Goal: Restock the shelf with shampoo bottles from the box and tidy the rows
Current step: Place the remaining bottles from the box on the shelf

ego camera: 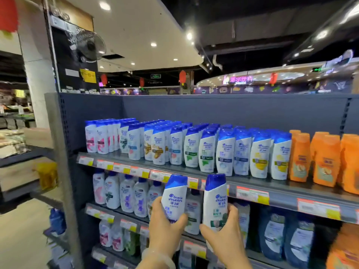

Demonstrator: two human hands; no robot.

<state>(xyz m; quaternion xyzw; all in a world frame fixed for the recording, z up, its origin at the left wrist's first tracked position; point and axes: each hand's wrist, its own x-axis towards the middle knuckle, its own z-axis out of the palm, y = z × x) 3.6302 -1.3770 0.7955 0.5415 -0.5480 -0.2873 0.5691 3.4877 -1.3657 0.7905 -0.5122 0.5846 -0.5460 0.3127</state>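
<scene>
Both hands up in front of the shelves, each curled round one white bottle with a blue cap. Left hand (165, 225) grips the left bottle (174, 199) low on its body, thumb on the front near the bottom, fingers hidden behind; a pale bangle (158, 256) sits on that wrist. Right hand (226, 232) grips the right bottle (215, 200) from below and the side, thumb under the label, fingertips wrapped on the right edge; its base is covered by the palm. Two bottles held, both upright, slightly tilted, apart from each other, in front of the top shelf's price rail (250, 193) and below its rows. Behind them, the middle shelf (108, 208): five or so white pump bottles on the left, dark blue ones (272, 237) on the right, count unclear, partly blocked by the hands. Lower shelf cut off at the frame bottom, blurred. Further back, the top shelf (291, 183) is full of white blue-capped bottles (225, 154): about eleven front-facing columns, rows behind too packed to count. Right of them, orange bottles (324, 162), four or five fronts seen, last one cut by the frame edge. Price tags are unreadable. The box isn't in view. Far back: a wall fan (90, 45), red lanterns (182, 77), store ceiling lights, all blurry.
</scene>
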